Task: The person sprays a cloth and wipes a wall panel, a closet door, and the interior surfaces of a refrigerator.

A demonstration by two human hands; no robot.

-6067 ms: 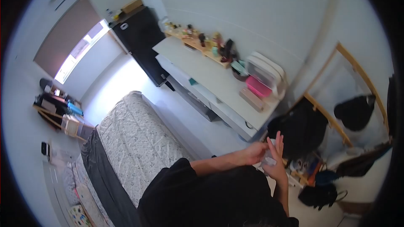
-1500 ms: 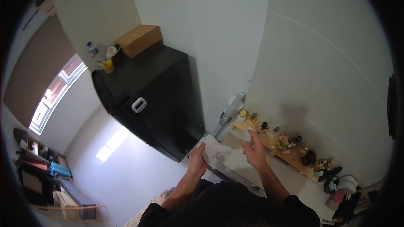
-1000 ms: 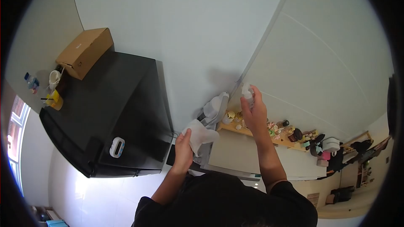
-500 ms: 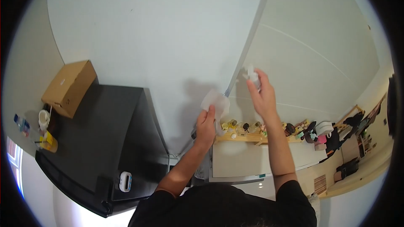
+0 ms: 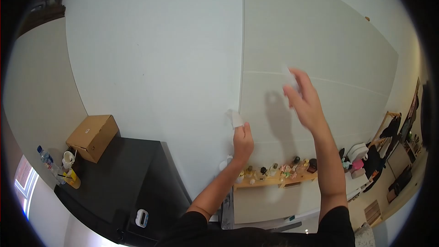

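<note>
My left hand (image 5: 243, 140) is raised against the white wall (image 5: 160, 64) and grips a crumpled white cloth (image 5: 235, 118) close to the vertical seam between two wall panels. My right hand (image 5: 305, 102) is lifted higher and to the right, in front of the wall, closed round a small clear bottle (image 5: 291, 77) whose top shows above my fingers. The hand's shadow falls on the panel to its left.
A black fridge (image 5: 119, 187) stands at lower left with a cardboard box (image 5: 93, 137), a water bottle (image 5: 47, 160) and cups on top. A white desk (image 5: 270, 201) carries a wooden shelf (image 5: 274, 180) with several small items. A clothes rack is at far right.
I turned from the bed side of the room to the wall by the fridge. Both hands rose from desk height up to the wall, cloth in the left, bottle in the right.
</note>
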